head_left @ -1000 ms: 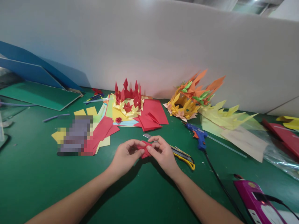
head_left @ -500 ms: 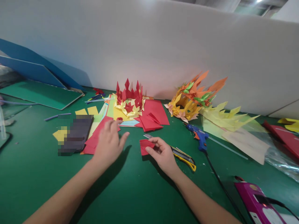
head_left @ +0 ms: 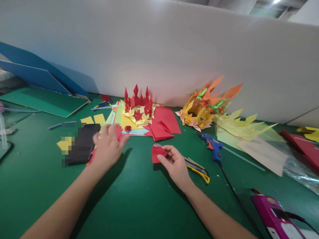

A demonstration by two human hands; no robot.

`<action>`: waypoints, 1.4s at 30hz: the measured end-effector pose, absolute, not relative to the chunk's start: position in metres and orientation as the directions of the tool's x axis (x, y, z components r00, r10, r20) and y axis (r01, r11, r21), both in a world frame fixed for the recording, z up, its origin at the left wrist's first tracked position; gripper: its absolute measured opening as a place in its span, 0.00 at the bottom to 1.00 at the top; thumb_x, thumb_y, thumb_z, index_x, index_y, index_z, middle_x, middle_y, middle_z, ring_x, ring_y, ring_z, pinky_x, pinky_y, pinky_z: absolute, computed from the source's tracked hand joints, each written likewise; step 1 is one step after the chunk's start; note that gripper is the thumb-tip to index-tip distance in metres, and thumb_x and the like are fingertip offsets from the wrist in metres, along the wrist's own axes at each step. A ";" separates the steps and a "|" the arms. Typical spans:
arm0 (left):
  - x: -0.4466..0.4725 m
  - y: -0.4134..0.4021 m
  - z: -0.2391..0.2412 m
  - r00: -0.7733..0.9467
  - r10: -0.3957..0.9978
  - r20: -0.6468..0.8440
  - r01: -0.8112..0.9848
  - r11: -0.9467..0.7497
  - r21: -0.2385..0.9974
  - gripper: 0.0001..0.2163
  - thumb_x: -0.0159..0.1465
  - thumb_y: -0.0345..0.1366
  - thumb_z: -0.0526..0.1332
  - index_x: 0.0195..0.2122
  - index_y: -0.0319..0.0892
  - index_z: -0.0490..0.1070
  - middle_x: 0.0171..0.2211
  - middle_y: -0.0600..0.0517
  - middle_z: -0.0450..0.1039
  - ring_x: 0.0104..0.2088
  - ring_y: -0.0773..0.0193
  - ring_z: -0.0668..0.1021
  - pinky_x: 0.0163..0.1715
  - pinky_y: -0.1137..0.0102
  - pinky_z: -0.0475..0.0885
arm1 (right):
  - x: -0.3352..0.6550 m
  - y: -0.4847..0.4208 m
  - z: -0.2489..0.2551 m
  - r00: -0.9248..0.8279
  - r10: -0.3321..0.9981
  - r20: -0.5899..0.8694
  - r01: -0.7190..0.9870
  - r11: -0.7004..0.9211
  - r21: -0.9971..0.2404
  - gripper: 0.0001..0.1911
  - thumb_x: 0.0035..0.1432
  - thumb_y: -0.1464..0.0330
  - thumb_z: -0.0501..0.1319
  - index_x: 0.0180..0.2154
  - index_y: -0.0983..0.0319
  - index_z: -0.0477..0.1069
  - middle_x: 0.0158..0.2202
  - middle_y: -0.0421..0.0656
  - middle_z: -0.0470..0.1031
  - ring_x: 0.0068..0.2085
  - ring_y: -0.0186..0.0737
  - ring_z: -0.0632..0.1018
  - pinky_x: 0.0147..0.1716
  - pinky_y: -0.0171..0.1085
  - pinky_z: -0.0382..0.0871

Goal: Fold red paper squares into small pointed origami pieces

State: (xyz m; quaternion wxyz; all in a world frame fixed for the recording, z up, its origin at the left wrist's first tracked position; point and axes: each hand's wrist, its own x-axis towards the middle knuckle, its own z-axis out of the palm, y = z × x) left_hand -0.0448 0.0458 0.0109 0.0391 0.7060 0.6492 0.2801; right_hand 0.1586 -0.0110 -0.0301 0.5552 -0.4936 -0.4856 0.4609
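Observation:
Between the thumb and fingers of my right hand (head_left: pixel 175 166) is a small red paper square (head_left: pixel 158 154), held above the green table. A yellow-handled utility knife (head_left: pixel 198 171) lies just behind and beside that hand, its blade tip showing past the paper. My left hand (head_left: pixel 108 146), somewhat blurred, hovers with fingers apart over red paper sheets (head_left: pixel 119 132) next to a black phone (head_left: pixel 84 142). Beyond it sits a small red paper rose (head_left: pixel 128 128). A red and pale yellow folded-paper crown (head_left: pixel 138 109) stands on stacked coloured paper, with red folded pieces (head_left: pixel 160 130) to its right.
Orange and yellow paper crowns (head_left: pixel 199 113) stand at the back right. A blue glue gun (head_left: pixel 211 144) lies before them, its cord running toward a magenta power box (head_left: pixel 274 212). Yellow paper squares (head_left: pixel 99 118) and a blue-green board (head_left: pixel 45 99) are at left.
My left hand has moved left over the red sheets toward the phone, uncovering the red rose. My right hand keeps the red square, shifted slightly right.

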 end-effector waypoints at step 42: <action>0.012 0.006 0.001 0.277 0.919 -0.279 -0.023 0.297 0.955 0.10 0.49 0.40 0.67 0.26 0.40 0.72 0.24 0.55 0.76 0.24 0.66 0.78 0.32 0.69 0.75 | 0.158 -0.020 -0.023 0.031 0.762 0.646 0.548 0.528 -0.649 0.06 0.55 0.74 0.59 0.30 0.58 0.72 0.32 0.42 0.71 0.37 0.41 0.73 0.38 0.42 0.67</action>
